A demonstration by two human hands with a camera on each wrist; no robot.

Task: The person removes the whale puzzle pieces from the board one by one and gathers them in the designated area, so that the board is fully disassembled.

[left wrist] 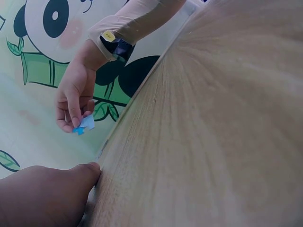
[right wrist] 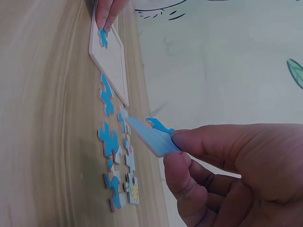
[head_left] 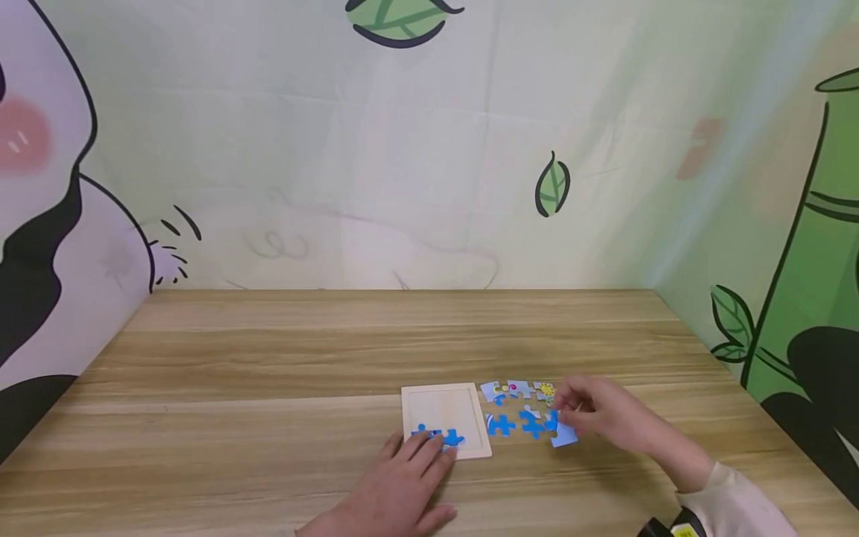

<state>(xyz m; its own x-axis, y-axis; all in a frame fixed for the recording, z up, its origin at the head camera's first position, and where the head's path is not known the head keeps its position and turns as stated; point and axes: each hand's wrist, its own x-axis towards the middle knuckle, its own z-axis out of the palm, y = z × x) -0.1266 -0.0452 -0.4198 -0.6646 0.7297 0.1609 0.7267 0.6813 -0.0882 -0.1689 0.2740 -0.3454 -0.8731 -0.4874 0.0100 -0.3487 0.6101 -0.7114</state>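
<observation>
My right hand pinches a light-blue jigsaw piece with a darker blue edge between thumb and forefinger, raised above the table. My left hand lies with fingers extended over the near left part of a pale wooden puzzle tray, its fingertips touching blue pieces inside along the near side; the hand partly hides them. Right of the tray are several loose jigsaw pieces, mostly blue in the near row. Paler ones farther back include a piece with a yellow sun.
Everything lies on a wood-grain table. A wall covering with printed leaves and a panda rises behind its far edge. Another printed panel with green bamboo stands to the right. A dark wrist device sits at the right cuff.
</observation>
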